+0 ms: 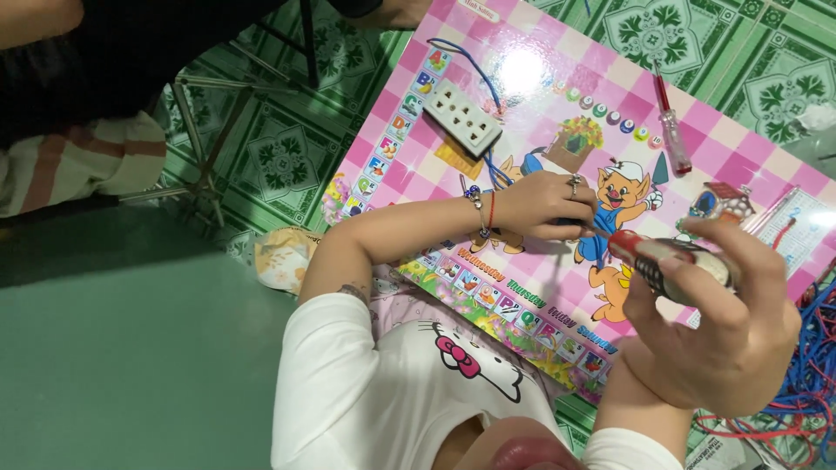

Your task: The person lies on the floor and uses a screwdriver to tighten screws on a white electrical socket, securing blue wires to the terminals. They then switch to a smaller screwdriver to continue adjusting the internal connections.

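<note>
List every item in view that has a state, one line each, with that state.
Left hand: closed over a small dark part, pressed on the pink board.
Right hand: gripping the red-handled screwdriver, tip toward the left hand.
White socket strip: lying flat, blue wire attached.
Spare screwdriver: lying unused on the board.
Wire tangle: loose, on the floor.

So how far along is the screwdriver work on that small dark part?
Already done: the white socket block lies on the pink table with blue wire attached. In hand: the left hand pins a small dark part while the right hand drives a red-handled screwdriver into it. Left: loose wires; a spare screwdriver lies unused.
</note>
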